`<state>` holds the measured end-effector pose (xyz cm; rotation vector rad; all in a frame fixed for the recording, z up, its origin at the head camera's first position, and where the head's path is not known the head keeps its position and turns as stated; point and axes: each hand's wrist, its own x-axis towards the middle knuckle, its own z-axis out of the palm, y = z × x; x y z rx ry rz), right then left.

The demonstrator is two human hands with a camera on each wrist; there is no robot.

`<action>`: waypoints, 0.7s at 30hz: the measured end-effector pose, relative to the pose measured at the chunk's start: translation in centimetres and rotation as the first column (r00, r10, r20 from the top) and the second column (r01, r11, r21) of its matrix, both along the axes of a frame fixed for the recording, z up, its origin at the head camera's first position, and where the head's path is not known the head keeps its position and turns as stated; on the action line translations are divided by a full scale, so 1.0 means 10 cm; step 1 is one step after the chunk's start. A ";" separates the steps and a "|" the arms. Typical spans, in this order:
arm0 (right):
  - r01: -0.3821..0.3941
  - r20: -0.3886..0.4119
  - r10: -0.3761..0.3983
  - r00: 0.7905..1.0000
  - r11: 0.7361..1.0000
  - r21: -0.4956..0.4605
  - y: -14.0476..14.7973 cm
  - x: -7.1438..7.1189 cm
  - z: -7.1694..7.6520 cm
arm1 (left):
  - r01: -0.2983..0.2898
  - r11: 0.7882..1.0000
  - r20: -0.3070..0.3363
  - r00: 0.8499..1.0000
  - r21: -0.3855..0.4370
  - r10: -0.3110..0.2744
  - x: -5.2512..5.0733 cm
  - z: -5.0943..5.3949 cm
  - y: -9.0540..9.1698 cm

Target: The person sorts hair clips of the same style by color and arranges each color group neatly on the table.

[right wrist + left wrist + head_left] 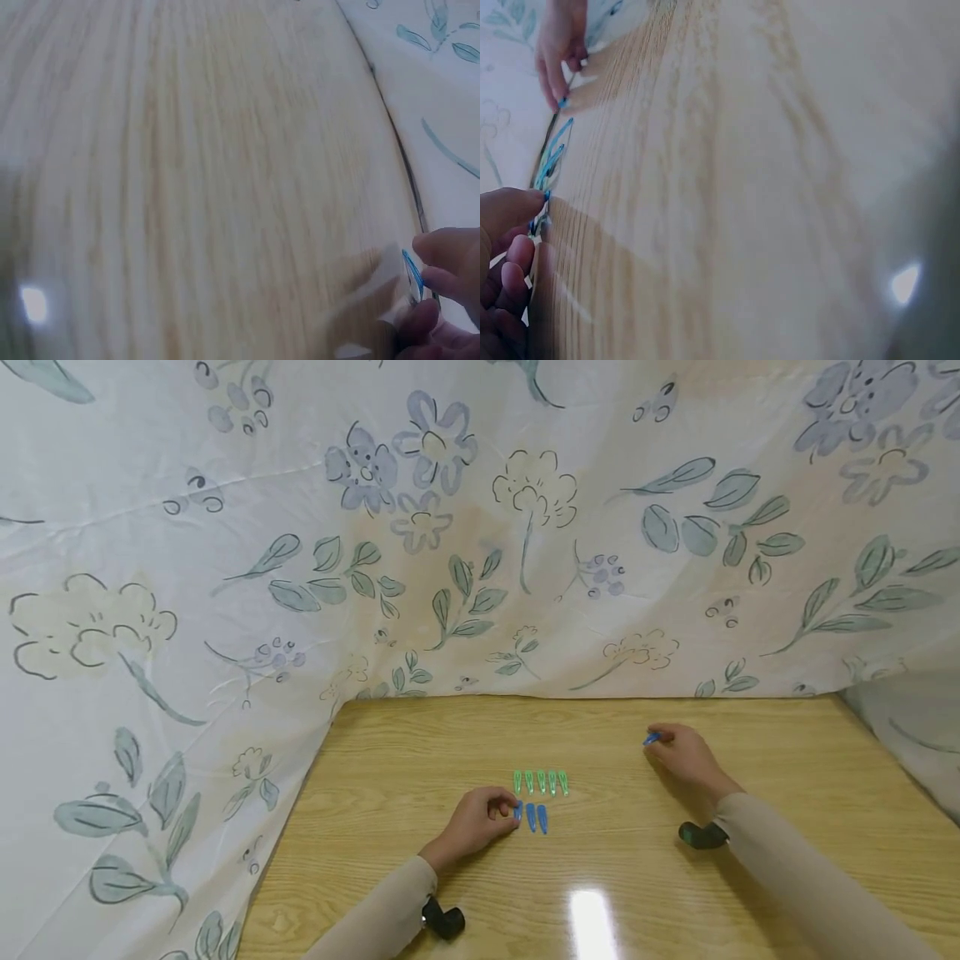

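My left hand [478, 820] pinches a blue snap hair clip [517, 812] at the left end of a short row. Just right of its fingertips lie two more blue hair clips [536, 817], side by side and upright in the row. Behind them, several green hair clips [541, 782] form a second row. Farther back on the right, my right hand [686, 762] holds another blue hair clip [652, 738] between thumb and fingers. The right wrist view shows that blue clip [412, 276] at the fingertips, close to the wooden surface.
The wooden table [375, 752] carries the clips. A flowered cloth [480, 568] hangs along its back and left sides, with more cloth [907, 735] at the right edge. Light glares off the tabletop near the front. Each wrist wears a black device [444, 920].
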<state>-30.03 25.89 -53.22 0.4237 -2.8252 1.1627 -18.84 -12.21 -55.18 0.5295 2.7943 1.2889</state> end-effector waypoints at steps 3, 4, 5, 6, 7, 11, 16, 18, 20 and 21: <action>0.003 0.009 -0.004 1.000 1.000 0.023 -0.04 0.01 0.02 | 0.001 1.000 0.000 1.000 0.000 -0.001 0.00 0.00 0.00; 0.004 0.008 -0.004 1.000 0.999 0.031 -0.05 0.01 0.03 | 0.002 1.000 0.000 1.000 0.000 -0.002 0.00 0.00 0.00; 0.006 0.003 -0.006 1.000 0.999 0.041 -0.06 0.01 0.03 | 0.002 1.000 0.002 1.000 0.001 -0.002 0.00 0.00 0.00; 0.008 -0.003 -0.008 1.000 0.999 0.052 -0.06 0.01 0.03 | 0.002 1.000 0.003 1.000 0.002 -0.002 0.00 0.00 0.00; 0.007 -0.010 -0.006 1.000 0.998 0.061 -0.06 0.01 0.03 | 0.002 1.000 0.006 1.000 0.002 -0.002 0.00 0.01 0.00; 0.000 -0.034 0.003 0.999 0.996 0.086 -0.04 -0.01 0.00 | -0.002 1.000 0.011 1.000 0.004 0.002 0.00 0.03 0.01; 0.008 -0.031 -0.005 0.999 0.997 0.072 -0.02 0.00 -0.01 | 0.001 1.000 0.011 1.000 0.004 -0.001 -0.01 0.03 0.01; 0.006 -0.021 -0.004 1.000 0.999 0.053 -0.03 0.02 0.00 | 0.001 1.000 0.015 1.000 0.005 -0.001 0.00 0.04 0.01; 0.001 -0.011 0.000 1.000 0.999 0.033 -0.04 0.03 0.01 | 0.001 1.000 0.021 1.000 0.006 -0.001 0.00 0.05 0.01; -0.006 -0.006 0.006 1.000 1.000 0.019 -0.04 0.04 0.02 | 0.001 1.000 0.023 1.000 0.005 -0.001 0.00 0.05 0.01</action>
